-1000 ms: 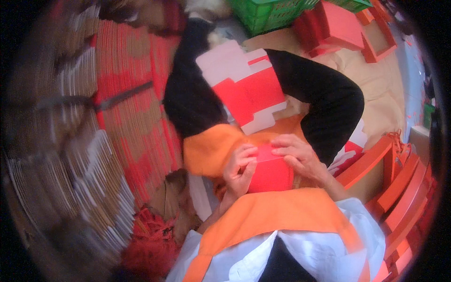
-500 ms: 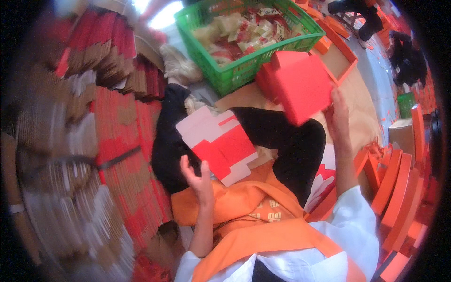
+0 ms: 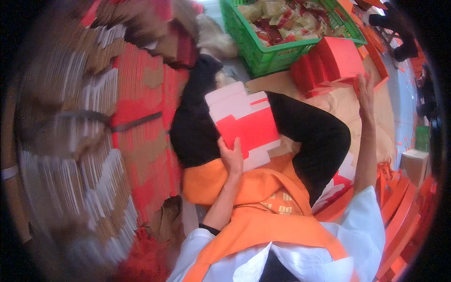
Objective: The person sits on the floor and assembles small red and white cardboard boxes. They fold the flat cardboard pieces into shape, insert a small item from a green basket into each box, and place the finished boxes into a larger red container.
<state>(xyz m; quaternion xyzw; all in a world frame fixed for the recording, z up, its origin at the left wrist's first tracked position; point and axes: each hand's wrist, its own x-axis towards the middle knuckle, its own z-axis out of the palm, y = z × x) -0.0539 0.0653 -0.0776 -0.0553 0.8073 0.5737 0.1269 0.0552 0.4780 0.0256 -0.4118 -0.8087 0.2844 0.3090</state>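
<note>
A flat box blank (image 3: 249, 127), red with pale flaps, lies across my lap. My left hand (image 3: 231, 157) is closed on its lower left edge, the thumb over the red panel. Further right, a folded red box (image 3: 342, 57) rests against other red boxes (image 3: 309, 73) on the brown sheet. My right hand (image 3: 364, 94) is beside its lower right corner with the fingers extended and apart, slightly blurred, holding nothing.
A green crate (image 3: 272, 58) of small wrapped packets stands ahead. Strapped stacks of flat red and brown cartons (image 3: 141, 127) fill the left side. More blanks (image 3: 336, 185) lie by my right knee, with orange box parts (image 3: 399, 207) beyond. People's dark-clothed limbs show at far right.
The folded red box went from my right hand down beside the other red boxes, and that hand has opened. My left hand moved onto the flat blank and took its edge. The view shifted.
</note>
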